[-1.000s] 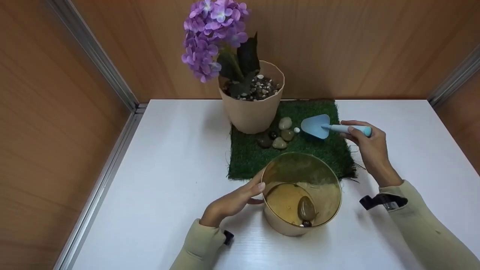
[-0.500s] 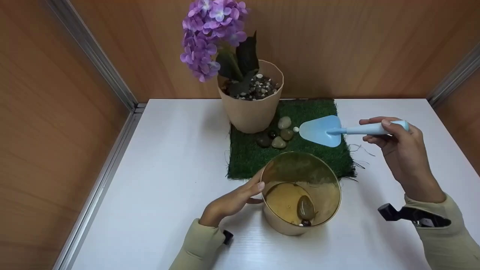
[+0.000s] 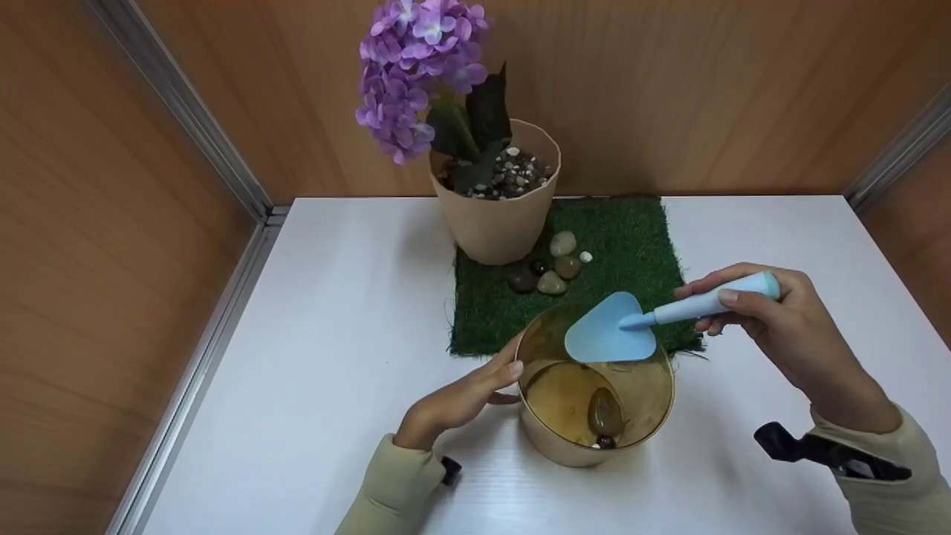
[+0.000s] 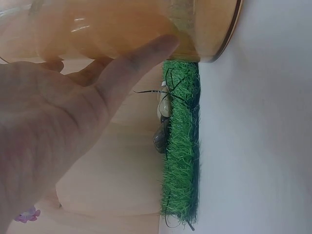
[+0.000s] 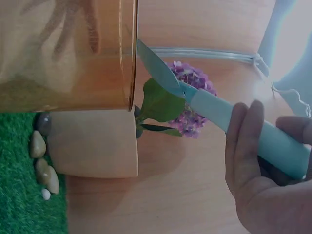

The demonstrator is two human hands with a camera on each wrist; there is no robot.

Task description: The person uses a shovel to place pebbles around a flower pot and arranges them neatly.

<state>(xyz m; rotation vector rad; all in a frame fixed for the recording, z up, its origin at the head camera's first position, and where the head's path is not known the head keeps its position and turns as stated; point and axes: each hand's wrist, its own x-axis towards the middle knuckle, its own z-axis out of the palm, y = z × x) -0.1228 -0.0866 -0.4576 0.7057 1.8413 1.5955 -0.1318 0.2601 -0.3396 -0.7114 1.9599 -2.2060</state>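
In the head view we look forward and steeply down from above the left hand (image 3: pixel 464 397) against the translucent amber tub (image 3: pixel 646 390) and the right hand (image 3: pixel 791 327) gripping the blue trowel (image 3: pixel 620 331). Both wrist views bring us close, turned sideways: the left low over the tabletop (image 3: pixel 334 312) past that hand, the right beyond its grip toward the hydrangea pot (image 3: pixel 494 223). All three share the artificial-grass mat (image 3: pixel 631 241).

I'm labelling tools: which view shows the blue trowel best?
The head view, where the blue trowel shows its whole blade broadside, its handle in the right hand. The right wrist view has the blade nearly edge-on, the handle partly behind fingers. The left wrist view lacks it.
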